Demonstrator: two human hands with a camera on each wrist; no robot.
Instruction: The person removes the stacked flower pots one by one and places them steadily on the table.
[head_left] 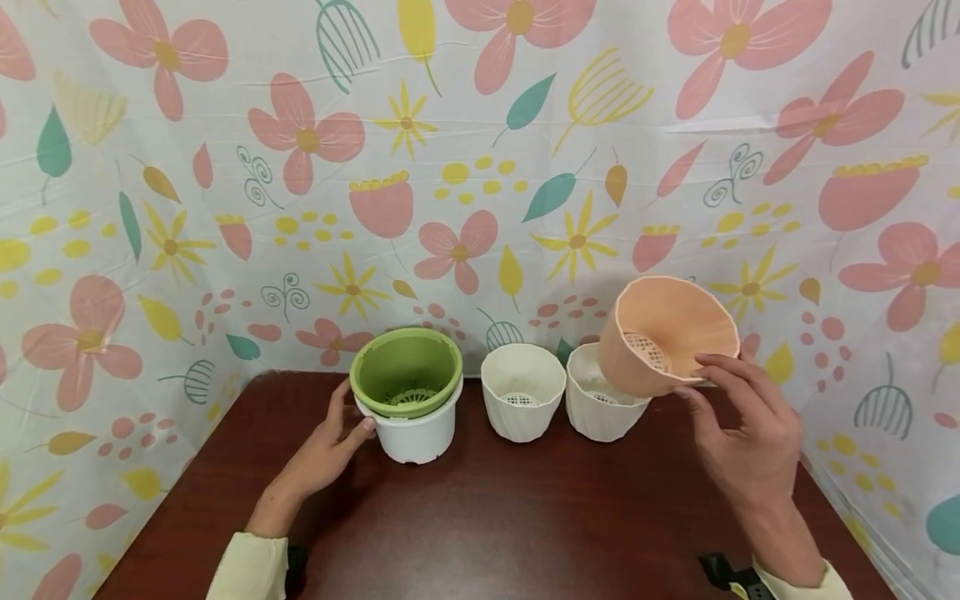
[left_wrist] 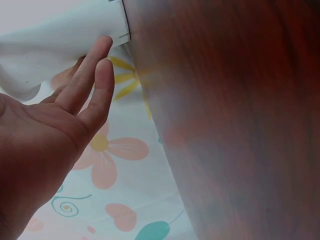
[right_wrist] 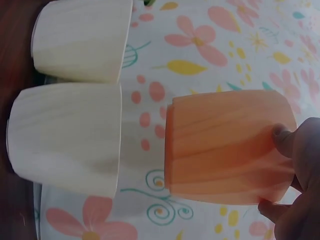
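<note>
My right hand point(head_left: 750, 425) pinches the rim of an orange pot point(head_left: 663, 337), tilted in the air above and partly in front of a white pot point(head_left: 600, 412). In the right wrist view the orange pot point(right_wrist: 230, 147) hangs apart from the white pot point(right_wrist: 65, 137), thumb and fingers at its rim. A second white pot point(head_left: 522, 396) stands to the left. My left hand point(head_left: 318, 458) touches the side of a smooth white pot point(head_left: 420, 435) with a green pot point(head_left: 405, 375) sitting inside it. The left wrist view shows the left hand's fingers point(left_wrist: 102, 90) fairly straight beside the white pot point(left_wrist: 65, 40).
The pots stand in a row near the back edge of a dark red-brown table point(head_left: 480, 525). A flower-patterned sheet point(head_left: 465, 125) rises behind the table and along both sides.
</note>
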